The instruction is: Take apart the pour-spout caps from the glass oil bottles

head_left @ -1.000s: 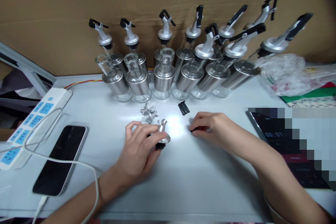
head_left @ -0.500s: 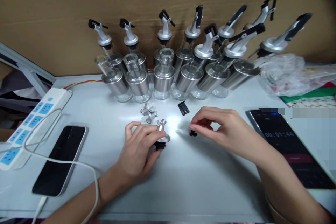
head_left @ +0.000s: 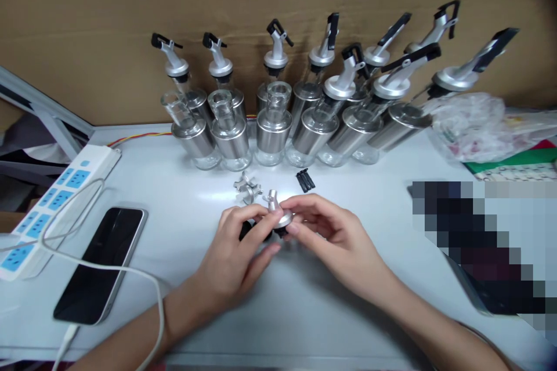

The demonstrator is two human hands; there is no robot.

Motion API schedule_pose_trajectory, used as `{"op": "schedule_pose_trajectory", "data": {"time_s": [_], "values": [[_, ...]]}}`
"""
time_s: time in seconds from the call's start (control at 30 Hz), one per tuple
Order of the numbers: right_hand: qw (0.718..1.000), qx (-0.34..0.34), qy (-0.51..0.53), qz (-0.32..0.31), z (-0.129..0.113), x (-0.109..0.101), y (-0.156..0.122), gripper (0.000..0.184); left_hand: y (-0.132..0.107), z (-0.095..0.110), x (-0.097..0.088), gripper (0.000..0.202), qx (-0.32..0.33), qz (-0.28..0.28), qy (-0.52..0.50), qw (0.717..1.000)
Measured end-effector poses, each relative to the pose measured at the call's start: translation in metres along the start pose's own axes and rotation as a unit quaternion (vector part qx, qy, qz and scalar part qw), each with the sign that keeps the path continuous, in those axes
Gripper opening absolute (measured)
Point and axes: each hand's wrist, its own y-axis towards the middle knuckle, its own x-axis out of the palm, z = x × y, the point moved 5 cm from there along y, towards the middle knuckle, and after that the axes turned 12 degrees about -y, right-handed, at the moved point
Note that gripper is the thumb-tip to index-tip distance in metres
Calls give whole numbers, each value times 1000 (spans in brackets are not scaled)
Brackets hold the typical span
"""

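Observation:
My left hand (head_left: 232,255) grips a silver pourer spout (head_left: 278,213) with a black stopper under it, just above the white table (head_left: 304,301). My right hand (head_left: 326,232) has come against the spout from the right, fingers pinched at its collar; whether they hold a small black piece is hidden. Just behind lie loose silver spout parts (head_left: 247,187) and a few black clips (head_left: 304,179). Glass bottles (head_left: 273,127) with steel sleeves stand in rows at the back, most of them capped with spouts.
A white power strip (head_left: 52,208) and a dark phone (head_left: 102,264) on a white cable lie at the left. A crumpled clear plastic bag (head_left: 474,122) sits at the back right, a blurred device (head_left: 483,243) at the right. Brown cardboard forms the back wall.
My right hand left the spot where a small black piece lay and moved left to meet the spout. My left hand shifted the spout slightly right and up.

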Motion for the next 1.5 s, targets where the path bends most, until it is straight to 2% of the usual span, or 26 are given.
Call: {"op": "schedule_pose_trajectory", "data": {"time_s": [0.1,0.2,0.4,0.53,0.67,0.83,1.03,1.1,1.27,1.37,1.4,1.47,1.5], "values": [[998,6,57,11,1,-1,1,17,2,0,-1,43,19,-9,21,1000],[998,6,53,38,1,-4,2,16,4,1,-1,39,30,-9,56,998],[999,9,-27,25,4,-3,2,18,6,6,-2,30,51,4,85,995],[995,9,-93,34,7,-2,1,28,6,4,0,18,14,-20,57,998],[993,-21,-116,3,1,0,-1,23,7,2,1,26,-9,-43,32,999],[993,-45,-94,-61,-6,2,-5,14,6,-3,-2,31,-15,-22,9,1000],[992,-53,-79,-86,-7,4,-11,13,3,-6,-6,40,-42,-14,-62,997],[993,-58,-70,-77,-6,6,-12,13,4,-6,-10,45,-66,-5,-90,994],[994,-82,-70,-34,-6,11,-11,11,10,-12,-14,56,-172,-18,-138,975],[984,-147,-103,-15,-13,9,-12,13,10,-23,-17,56,-224,-5,-188,956],[975,-188,-118,4,-18,5,-13,15,8,-30,-21,56,-253,19,-199,947],[956,-249,-136,72,-26,-7,-17,23,1,-47,-31,54,-333,112,-199,915],[951,-255,-136,109,-27,-14,-19,25,-4,-53,-38,54,-357,175,-191,898]]}}
